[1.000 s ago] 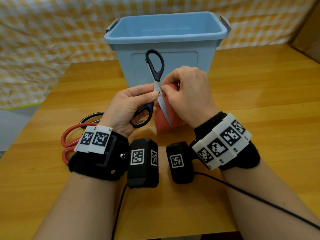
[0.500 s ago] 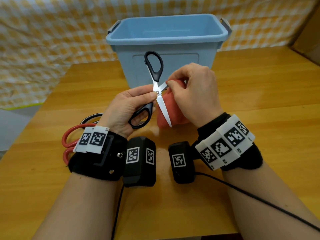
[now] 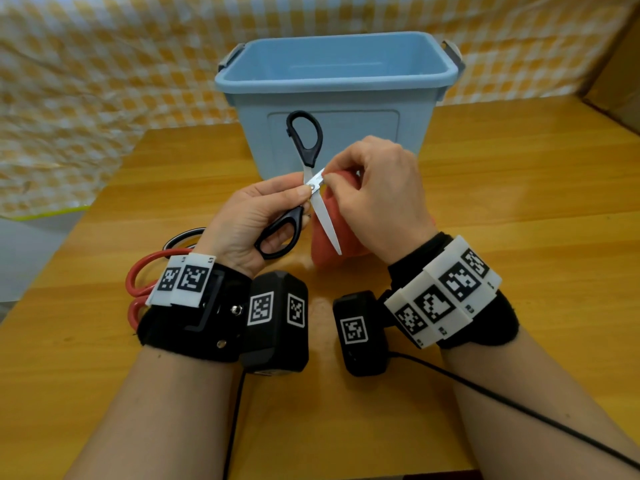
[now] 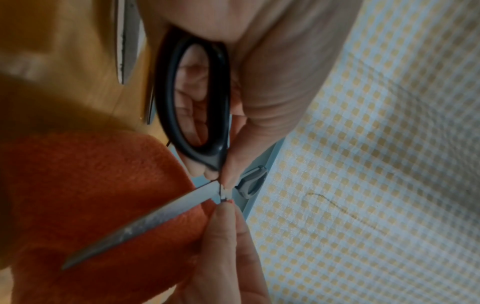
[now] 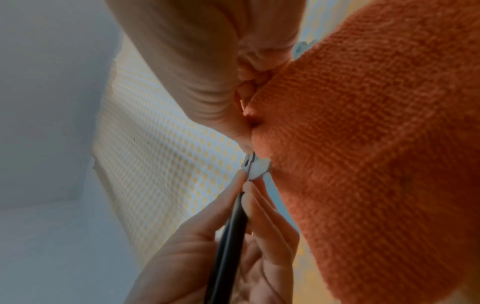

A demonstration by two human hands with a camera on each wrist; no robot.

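Checked yellow curtain (image 3: 104,81) beyond the hands, wooden table (image 3: 519,237) beneath them, blue bin (image 3: 346,98) just past both, orange cloth (image 3: 320,237) pinched in the right hand (image 3: 377,199), black scissors (image 3: 313,183) between the hands, lengthwise bin-to-wrists, bare blade pointing at the wrists, left hand (image 3: 249,223) gripping the lower loop

Since one second ago, our right hand (image 3: 381,199), pinching the orange cloth (image 3: 320,247) round the hidden blade of the black scissors (image 3: 313,184), slid outward from the pivot, then returned part way. We now see a short bare strip of blade between pivot and fingertips. The cloth's lower fold hangs slightly nearer the tabletop's (image 3: 519,202) near edge.
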